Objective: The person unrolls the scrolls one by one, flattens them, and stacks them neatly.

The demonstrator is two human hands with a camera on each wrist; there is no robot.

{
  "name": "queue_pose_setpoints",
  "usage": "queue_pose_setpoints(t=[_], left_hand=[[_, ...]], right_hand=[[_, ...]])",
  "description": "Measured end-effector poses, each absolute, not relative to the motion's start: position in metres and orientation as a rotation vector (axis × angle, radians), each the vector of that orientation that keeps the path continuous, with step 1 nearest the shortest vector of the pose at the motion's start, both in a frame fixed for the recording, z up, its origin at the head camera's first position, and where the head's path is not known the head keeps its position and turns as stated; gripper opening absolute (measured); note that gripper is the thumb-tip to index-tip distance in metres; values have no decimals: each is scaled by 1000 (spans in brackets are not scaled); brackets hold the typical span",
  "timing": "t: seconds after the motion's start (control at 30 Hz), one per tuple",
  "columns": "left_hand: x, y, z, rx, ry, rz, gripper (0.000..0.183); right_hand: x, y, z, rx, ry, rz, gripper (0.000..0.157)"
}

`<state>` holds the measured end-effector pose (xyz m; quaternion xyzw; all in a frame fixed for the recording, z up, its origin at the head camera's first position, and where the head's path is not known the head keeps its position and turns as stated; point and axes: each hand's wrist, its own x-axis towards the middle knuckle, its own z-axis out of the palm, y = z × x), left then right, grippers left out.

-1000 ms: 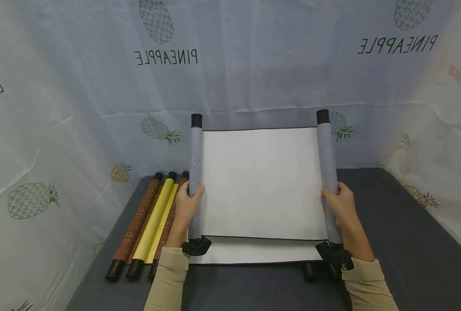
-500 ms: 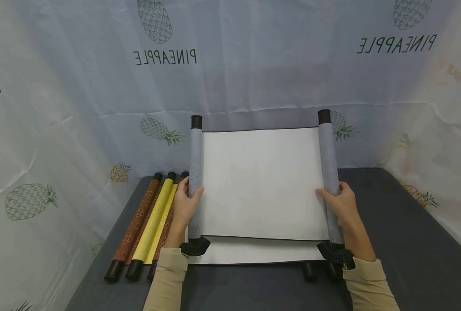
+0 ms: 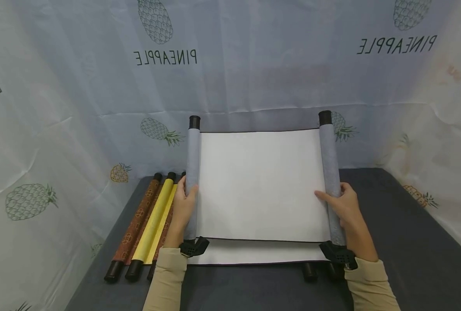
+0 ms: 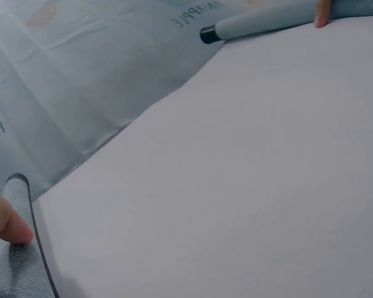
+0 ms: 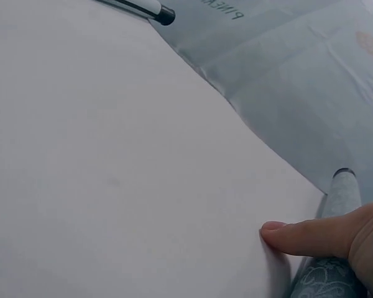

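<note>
A grey-blue hanging scroll (image 3: 259, 185) with black end knobs is held up, partly unrolled, its blank white face toward me. My left hand (image 3: 183, 205) grips the left roll (image 3: 193, 160), thumb in front at the paper's edge and fingers behind. My right hand (image 3: 343, 205) holds the right roll (image 3: 328, 160) from its outer side. In the right wrist view, the right thumb (image 5: 317, 237) reaches across the roll onto the white paper. Most fingers of both hands are hidden behind the rolls.
Another white sheet (image 3: 259, 252) lies below the raised scroll on the dark grey table (image 3: 409, 255), with black knobs (image 3: 309, 273) near its right end. Brown patterned scrolls (image 3: 135, 224) and a yellow scroll (image 3: 154, 218) lie at the left. A pineapple-print curtain (image 3: 261, 69) hangs behind.
The two rolls have moved slightly apart, the left one leftward and the right one rightward, and the scroll has sunk a little. My right thumb has shifted from the roll onto the white paper.
</note>
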<state>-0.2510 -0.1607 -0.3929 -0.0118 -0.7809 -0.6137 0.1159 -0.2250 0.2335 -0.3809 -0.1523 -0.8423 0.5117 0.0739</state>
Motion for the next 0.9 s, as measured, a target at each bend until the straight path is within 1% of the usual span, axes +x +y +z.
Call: queue_pose_setpoints(t=[0.27,0.5,0.57,0.9], left_hand=[[-254,-161,-396,61,-2276,-1766,62],[-254,-161,-395,94,-2250,-1731,82],[-254,-161,-395,90,-2243,-1730,85],[-256,-165,-397,85,-2218,-1717,71]], right_hand=[[-226,238,-383,-453,-2543,1524,80],[-226,238,-381,-432,-2561,1529,78],[-226,238,-381,-425,-2564,1530,77],[-228,245,-381,-365,-2592,1500,71]])
